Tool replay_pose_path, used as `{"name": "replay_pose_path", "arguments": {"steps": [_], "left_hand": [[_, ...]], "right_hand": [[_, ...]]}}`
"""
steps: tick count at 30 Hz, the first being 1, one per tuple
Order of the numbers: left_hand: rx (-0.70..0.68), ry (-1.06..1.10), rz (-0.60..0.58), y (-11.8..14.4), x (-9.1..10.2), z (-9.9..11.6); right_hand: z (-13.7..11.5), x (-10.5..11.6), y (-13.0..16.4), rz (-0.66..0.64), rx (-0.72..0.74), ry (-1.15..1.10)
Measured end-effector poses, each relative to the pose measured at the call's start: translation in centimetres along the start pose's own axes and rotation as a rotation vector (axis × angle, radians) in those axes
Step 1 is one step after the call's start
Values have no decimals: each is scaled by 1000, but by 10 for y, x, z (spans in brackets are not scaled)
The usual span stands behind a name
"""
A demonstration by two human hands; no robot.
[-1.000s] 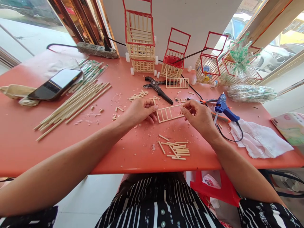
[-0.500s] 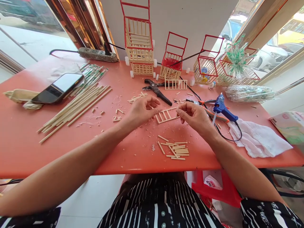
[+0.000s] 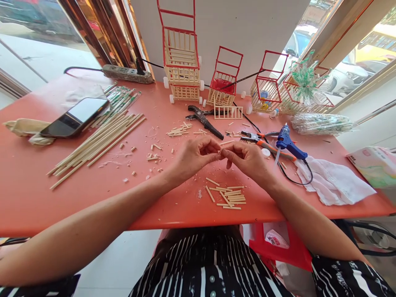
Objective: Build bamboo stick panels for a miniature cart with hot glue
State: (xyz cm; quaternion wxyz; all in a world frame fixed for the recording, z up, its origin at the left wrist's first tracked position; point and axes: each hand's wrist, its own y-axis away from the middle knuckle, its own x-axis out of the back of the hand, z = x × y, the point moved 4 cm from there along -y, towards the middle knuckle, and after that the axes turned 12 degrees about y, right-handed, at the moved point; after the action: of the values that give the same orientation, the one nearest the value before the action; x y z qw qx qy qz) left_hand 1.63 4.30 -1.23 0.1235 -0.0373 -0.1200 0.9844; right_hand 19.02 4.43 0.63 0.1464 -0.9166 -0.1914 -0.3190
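Pale wood is our material, and the step in hand looks to us like close fingertip work on some small piece. Our left hand [image 3: 198, 157] and right hand [image 3: 247, 161] meet over the red tabletop [image 3: 173, 212], each with thumb and fingers drawn into a nearly closed pinch; whether either has hold of anything we cannot tell, because the fingertips hide it. One pale stick [image 3: 227, 142] shows just beyond them, between the hands, and we cannot see whether it belongs to something larger. Any next move, we judge, calls for steady wrists and a light touch, since wood this thin could snap or skew. Nearer to us lies a loose pile of short sticks [image 3: 237, 197]; farther off, a ladder-like frame [image 3: 228, 118] sits beside black-handled pliers [image 3: 204, 119]. To our right a blue glue gun [image 3: 287, 141] rests by orange-handled pliers [image 3: 276, 151] and a white cloth [image 3: 337, 183]. Offcuts and crumbs litter the surface, with long sticks [image 3: 99, 142] and a phone [image 3: 76, 117] at the left. Small wooden carts [image 3: 182, 62] trimmed in red line the far edge against a pale wall [image 3: 241, 24], and parked cars [image 3: 349, 76] show through the glass at the right.
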Motion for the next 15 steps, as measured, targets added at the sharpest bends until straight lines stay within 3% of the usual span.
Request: {"name": "replay_pose_path", "arguments": {"steps": [4,6,8,10,12,15], "left_hand": [[9,29,16,-3,1,-2],[29,26,22,-4,3,-3],[48,-3,40,-6,6,-3],[65,-9,61,-7,9,-3],[73,11,76,-7,11,-4],[66,50,75,-7,11,-4]], "right_hand": [[-5,5,-1,-11,55,127],[-6,23,-2,85,52,279],[-1,55,-2,294,-11,482],[11,94,0,446,-185,684],[27,130,6,513,-395,838],[55,163,19,379,-693,888]]}}
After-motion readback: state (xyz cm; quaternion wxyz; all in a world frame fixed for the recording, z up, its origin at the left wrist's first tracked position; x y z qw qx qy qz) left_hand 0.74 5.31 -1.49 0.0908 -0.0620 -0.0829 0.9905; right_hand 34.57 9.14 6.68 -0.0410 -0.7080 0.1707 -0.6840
